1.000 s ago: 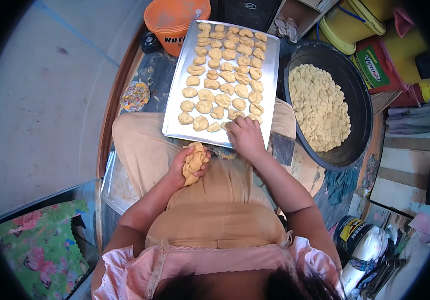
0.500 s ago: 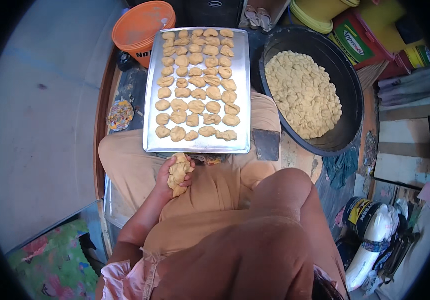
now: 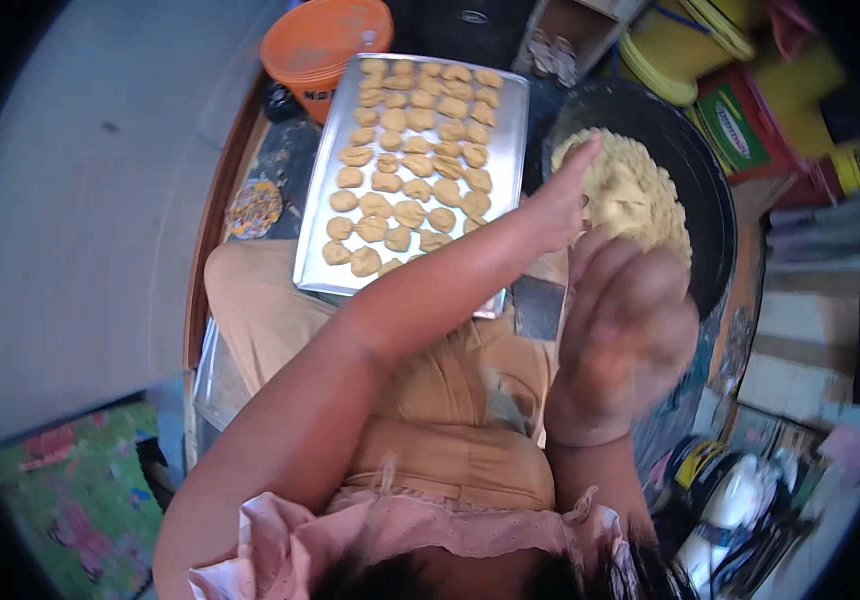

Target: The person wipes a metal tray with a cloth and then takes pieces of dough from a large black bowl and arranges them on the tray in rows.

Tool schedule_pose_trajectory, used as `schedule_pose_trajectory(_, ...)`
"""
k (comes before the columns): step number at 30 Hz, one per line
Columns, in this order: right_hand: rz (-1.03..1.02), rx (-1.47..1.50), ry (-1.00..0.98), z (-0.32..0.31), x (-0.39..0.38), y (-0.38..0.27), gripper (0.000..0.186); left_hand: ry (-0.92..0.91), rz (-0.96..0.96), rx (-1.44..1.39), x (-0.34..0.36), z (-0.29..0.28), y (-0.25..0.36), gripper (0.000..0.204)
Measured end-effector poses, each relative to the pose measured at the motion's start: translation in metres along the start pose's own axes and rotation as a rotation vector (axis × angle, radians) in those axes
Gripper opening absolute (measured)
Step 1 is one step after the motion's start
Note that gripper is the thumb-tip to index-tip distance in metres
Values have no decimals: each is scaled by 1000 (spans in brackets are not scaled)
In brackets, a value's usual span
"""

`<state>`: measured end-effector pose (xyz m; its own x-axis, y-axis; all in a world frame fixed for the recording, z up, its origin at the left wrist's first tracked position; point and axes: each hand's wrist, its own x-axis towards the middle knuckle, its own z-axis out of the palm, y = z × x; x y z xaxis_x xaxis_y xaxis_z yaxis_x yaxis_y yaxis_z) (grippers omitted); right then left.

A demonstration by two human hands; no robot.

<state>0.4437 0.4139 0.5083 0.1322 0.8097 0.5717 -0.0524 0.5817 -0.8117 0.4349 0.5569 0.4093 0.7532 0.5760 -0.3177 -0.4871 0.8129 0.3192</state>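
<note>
My left arm crosses over the metal tray (image 3: 507, 140), bringing my left hand (image 3: 562, 205) to the near left side of a black basin (image 3: 715, 205). One digit points straight up; the other fingers are mostly hidden. Beside them, a smooth dough lump (image 3: 627, 208) lies against the mass of dough pieces (image 3: 650, 170) in the basin; whether I grip it is unclear. My right hand (image 3: 630, 330), blurred and close to the camera, is curled in front of the basin, its contents hidden. Rows of separate dough pieces (image 3: 410, 213) lie on the tray, partly covered by my forearm.
An orange bucket (image 3: 325, 50) stands behind the tray's far left corner. Yellow buckets (image 3: 675, 50) and a red box (image 3: 740, 130) sit beyond the basin. A pale panel (image 3: 110, 220) runs along the left. Wrapped bundles (image 3: 725, 510) lie at lower right.
My left hand has swung from below the tray, where it held a dough lump, rightward to the basin. My right hand has come into view. The dough mass now shows a smooth lump on top.
</note>
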Motion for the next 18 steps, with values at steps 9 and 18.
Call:
schedule_pose_trajectory(9,229,-411,76,-7,34,219,70,14,584,381,-84,-57,21,74)
schedule_pose_trajectory(18,797,498,-572,287,-16,170,88,768,1343,431,-289,-156,124,84)
